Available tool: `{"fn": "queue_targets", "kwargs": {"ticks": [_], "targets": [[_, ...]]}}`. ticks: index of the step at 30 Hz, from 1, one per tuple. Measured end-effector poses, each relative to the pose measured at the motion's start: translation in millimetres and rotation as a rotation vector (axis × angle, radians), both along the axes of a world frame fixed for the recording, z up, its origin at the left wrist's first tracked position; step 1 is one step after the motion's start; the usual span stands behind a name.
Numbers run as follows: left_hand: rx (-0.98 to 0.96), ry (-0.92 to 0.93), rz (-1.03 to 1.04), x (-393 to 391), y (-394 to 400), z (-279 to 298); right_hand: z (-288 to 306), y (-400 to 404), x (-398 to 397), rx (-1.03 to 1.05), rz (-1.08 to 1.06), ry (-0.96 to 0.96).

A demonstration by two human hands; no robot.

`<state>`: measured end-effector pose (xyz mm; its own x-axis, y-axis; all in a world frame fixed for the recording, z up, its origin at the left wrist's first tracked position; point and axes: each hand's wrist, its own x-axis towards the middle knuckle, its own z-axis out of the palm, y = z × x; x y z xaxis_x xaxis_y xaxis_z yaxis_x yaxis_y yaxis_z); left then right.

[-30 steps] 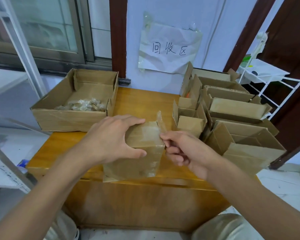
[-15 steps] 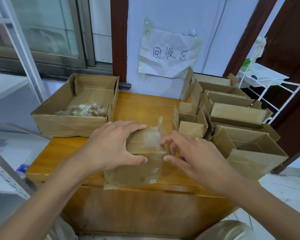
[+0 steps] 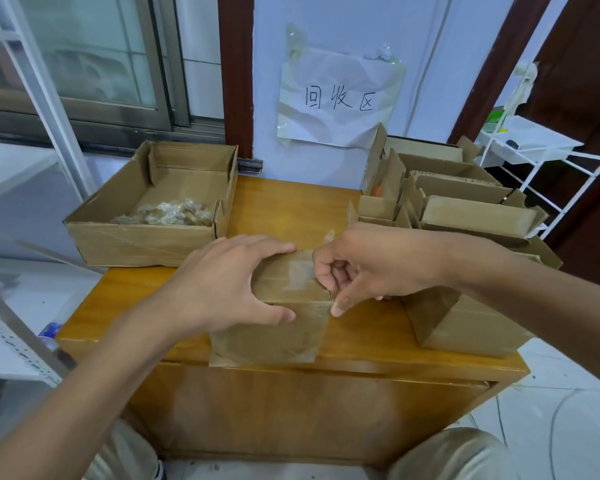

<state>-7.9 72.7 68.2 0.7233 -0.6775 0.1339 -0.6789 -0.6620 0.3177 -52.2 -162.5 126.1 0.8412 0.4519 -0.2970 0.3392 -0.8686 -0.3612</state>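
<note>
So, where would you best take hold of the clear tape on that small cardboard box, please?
On the clear tape, pinch the loose end standing up at the box's far right edge, coming from the right; the left hand covers the left side.

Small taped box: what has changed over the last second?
The right hand came off the raised tape flap, spread over the right edge of the small box, then curled its fingers at the clear tape on the top right corner, thumb pointing down; whether it pinches tape is unclear. The left hand keeps gripping the box, unmoved on the table.
</note>
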Motion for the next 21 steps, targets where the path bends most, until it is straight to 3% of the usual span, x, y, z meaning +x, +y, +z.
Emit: {"fn": "queue_targets", "kwargs": {"ticks": [4,9,15,21], "targets": [[-0.015,0.066,-0.037,2.1,0.6,0.5,2.0,-0.6,0.2,0.051,0.008,0.079],[-0.027,0.011,-0.036,0.5,-0.5,-2.5,2.2,-5.9,-10.5,0.228,-0.104,0.205],[-0.009,-0.026,-0.021,2.0,-3.8,-3.5,0.4,8.4,-23.9,-0.003,-0.226,0.013],[-0.026,-0.007,-0.014,-0.6,-1.4,-5.5,13.2,14.1,-15.9,-0.052,-0.121,0.117]]}}
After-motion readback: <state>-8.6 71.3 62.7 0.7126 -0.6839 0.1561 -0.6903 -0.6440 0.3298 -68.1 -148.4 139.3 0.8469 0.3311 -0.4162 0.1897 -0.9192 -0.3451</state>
